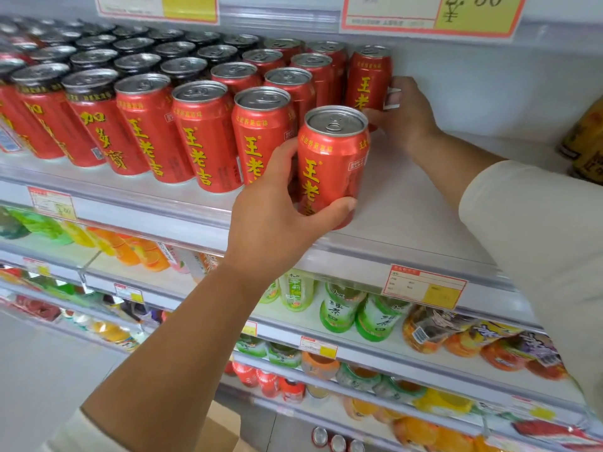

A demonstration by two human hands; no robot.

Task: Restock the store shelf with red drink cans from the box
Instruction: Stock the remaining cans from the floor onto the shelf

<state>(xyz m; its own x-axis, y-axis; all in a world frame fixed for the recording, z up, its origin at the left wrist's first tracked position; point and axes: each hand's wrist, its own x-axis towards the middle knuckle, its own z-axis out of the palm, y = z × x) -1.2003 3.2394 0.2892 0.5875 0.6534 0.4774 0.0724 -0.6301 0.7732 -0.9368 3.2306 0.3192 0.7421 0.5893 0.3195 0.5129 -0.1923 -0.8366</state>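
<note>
My left hand (277,203) grips a red drink can (332,158) with yellow characters, upright at the front edge of the white shelf (408,203), just right of the front row of red cans (202,135). My right hand (404,112) reaches further back and holds another red can (370,76) at the right end of the back rows, fingers curled round its side. The cardboard box (218,429) shows at the bottom, with several can tops (337,442) beside it.
Right of the cans the shelf surface is bare up to yellow cans (584,141) at the far right. Price tags (424,288) hang on the shelf rails. Lower shelves hold green tea bottles (339,308) and orange juice bottles.
</note>
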